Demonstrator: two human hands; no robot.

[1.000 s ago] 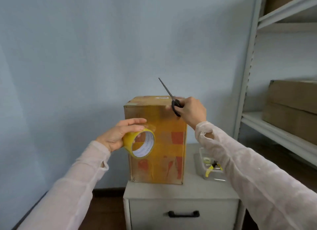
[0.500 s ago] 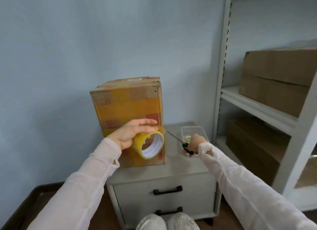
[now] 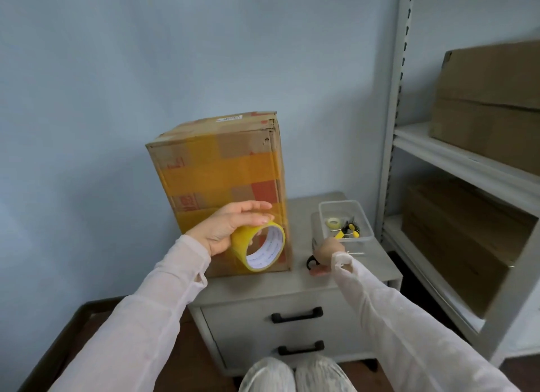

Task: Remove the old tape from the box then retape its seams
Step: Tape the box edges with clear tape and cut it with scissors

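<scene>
The box [image 3: 222, 169] stands on the left half of the cabinet [image 3: 301, 219] top, the tray [image 3: 366, 225] at its back right corner. My left hand [image 3: 228, 228] holds the tape roll [image 3: 244, 250] before the box's lower front. My right hand [image 3: 328, 251] holds the scissors [image 3: 311, 262] between box and tray, and shelves [image 3: 455, 157] stand right of the cabinet.

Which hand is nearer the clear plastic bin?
Right. The right hand is just in front of the clear plastic bin; the left hand grips a yellow tape roll by the brown cardboard box.
</scene>
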